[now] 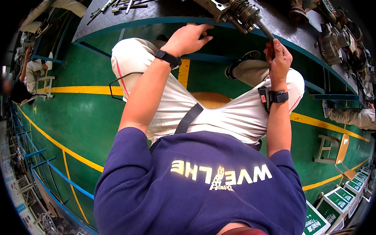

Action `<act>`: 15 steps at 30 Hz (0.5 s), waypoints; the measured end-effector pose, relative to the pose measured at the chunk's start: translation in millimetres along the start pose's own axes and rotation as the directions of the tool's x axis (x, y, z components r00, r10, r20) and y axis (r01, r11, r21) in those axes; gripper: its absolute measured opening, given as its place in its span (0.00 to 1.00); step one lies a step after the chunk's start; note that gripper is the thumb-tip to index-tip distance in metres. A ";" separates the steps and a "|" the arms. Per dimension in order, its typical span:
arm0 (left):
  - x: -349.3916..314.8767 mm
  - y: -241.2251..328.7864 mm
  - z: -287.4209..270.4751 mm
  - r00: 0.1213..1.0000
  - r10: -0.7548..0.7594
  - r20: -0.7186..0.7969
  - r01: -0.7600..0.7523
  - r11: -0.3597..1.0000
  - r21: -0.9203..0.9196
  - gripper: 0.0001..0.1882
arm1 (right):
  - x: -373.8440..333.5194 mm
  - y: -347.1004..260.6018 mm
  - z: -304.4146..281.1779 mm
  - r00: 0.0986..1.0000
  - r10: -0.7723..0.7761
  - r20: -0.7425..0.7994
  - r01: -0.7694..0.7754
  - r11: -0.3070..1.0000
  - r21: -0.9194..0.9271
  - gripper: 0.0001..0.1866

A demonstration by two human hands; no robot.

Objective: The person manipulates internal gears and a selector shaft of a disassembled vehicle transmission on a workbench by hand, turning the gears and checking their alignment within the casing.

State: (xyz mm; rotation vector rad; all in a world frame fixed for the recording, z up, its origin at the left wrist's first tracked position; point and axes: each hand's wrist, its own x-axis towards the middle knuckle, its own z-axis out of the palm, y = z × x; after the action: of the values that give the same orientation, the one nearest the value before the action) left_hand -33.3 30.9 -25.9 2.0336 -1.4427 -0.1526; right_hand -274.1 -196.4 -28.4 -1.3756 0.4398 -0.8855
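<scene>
At the bench's front edge: a transmission gear cluster lies at the upper middle, jutting past the blue rim of the bench, with a metal housing just to its left.
Shaft: a long, ridged shaft runs from the gears down and to the right, toward the seated person.
Right hand: the right hand pinches the free end of that shaft between thumb and fingers; a black strapped device sits on the wrist.
Left hand: the left hand is near the bench rim below the housing, half-curled, thumb and fingers apart; whether it touches the rim cannot be told. A black wristband circles its wrist.
Between the hands: a wide gap; they are well apart.
Tools: a T-handle wrench lies among other metal tools on the bench's left part.
Right end of the bench: greasy metal castings crowd together.
Floor: green floor with yellow lines; a wooden-seated chair stands at the right, near green-and-white boxes.
</scene>
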 end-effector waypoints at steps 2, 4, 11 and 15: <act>0.0 -0.9 0.2 1.000 -0.004 0.002 0.004 1.000 -0.005 0.21 | -0.1 0.3 1.3 0.999 -0.049 0.003 0.049 0.999 -0.012 0.18; 1.1 -2.3 1.1 1.000 0.009 -0.002 -0.009 1.000 0.006 0.21 | -1.3 -0.2 0.9 0.996 -0.090 0.004 0.090 0.995 -0.051 0.16; 0.2 0.4 -0.3 1.000 0.006 0.003 -0.006 1.000 0.015 0.21 | -8.7 -11.7 10.5 0.976 -0.217 -0.027 0.208 0.959 -0.191 0.11; -0.2 1.4 0.4 1.000 -0.002 0.010 0.001 1.000 0.019 0.21 | -4.8 -9.6 8.2 0.987 -0.161 -0.002 0.159 0.978 -0.134 0.12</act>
State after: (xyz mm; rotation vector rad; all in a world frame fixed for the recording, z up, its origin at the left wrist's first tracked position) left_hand -34.7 30.6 -25.5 2.0520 -1.4540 -0.1503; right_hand -273.8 -187.0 -18.8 -1.5450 0.4083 -1.0117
